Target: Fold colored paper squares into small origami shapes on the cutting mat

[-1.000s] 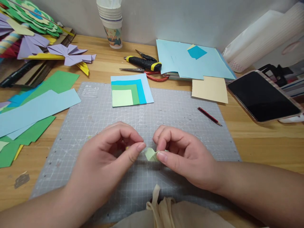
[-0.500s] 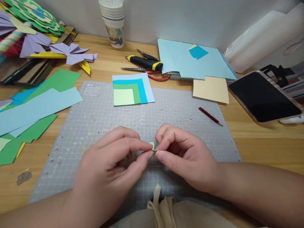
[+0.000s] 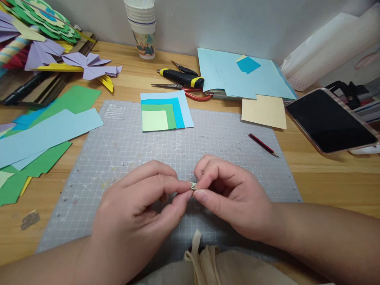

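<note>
A small folded piece of pale green paper [image 3: 193, 185] is pinched between my two hands, above the grey cutting mat [image 3: 225, 134]. My left hand [image 3: 145, 206] grips its left side with thumb and forefinger. The thumb and forefinger of my right hand [image 3: 234, 194] close on its right side. Most of the paper is hidden by the fingertips. Beyond the hands lie stacked paper squares [image 3: 154, 120] in pale green, green, blue and light blue, growing larger towards the bottom. A red and black pencil [image 3: 263, 145] rests on the mat's right side.
Scissors [image 3: 196, 94], a black and yellow cutter [image 3: 181, 77] and blue sheets [image 3: 225, 79] lie behind the mat. Stacked paper cups [image 3: 144, 39] stand by the wall. Paper strips [image 3: 50, 134] and folded paper flowers [image 3: 86, 63] fill the left. A tablet [image 3: 331, 120] lies at right.
My left fingertips have shifted slightly right, closer to my right ones. Less of the pale green paper shows upright between them. Everything else stays in place.
</note>
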Motion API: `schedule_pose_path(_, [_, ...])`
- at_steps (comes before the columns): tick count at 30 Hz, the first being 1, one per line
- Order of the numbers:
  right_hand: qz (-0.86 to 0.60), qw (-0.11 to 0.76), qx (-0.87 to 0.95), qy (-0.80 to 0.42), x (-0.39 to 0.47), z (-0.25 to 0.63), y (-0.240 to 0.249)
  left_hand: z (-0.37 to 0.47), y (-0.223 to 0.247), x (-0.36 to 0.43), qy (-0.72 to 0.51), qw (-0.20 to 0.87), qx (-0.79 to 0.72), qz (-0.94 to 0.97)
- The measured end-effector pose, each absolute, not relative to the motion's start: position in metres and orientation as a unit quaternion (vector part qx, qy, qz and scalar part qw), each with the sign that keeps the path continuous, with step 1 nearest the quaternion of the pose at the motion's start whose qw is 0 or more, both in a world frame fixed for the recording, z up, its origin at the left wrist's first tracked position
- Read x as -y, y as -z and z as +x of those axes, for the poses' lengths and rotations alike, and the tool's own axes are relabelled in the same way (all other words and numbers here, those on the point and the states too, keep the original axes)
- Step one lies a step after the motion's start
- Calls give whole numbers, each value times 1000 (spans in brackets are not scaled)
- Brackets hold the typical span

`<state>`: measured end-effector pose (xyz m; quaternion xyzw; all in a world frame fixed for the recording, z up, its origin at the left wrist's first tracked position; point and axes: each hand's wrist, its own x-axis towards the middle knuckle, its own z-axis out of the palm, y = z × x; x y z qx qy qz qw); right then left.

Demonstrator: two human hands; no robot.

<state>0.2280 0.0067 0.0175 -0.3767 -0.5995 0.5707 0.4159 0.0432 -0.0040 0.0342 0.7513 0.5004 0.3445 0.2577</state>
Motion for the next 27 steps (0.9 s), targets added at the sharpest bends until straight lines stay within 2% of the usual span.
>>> schedule_pose_path(21, [-365,401,614,-574,-6,230,-19,47,-38,0,-349,278,-492,747])
schedule_pose_path(27, [-405,418,483,-654,0,238,-18,37,-39,9,-379,269,-471,750])
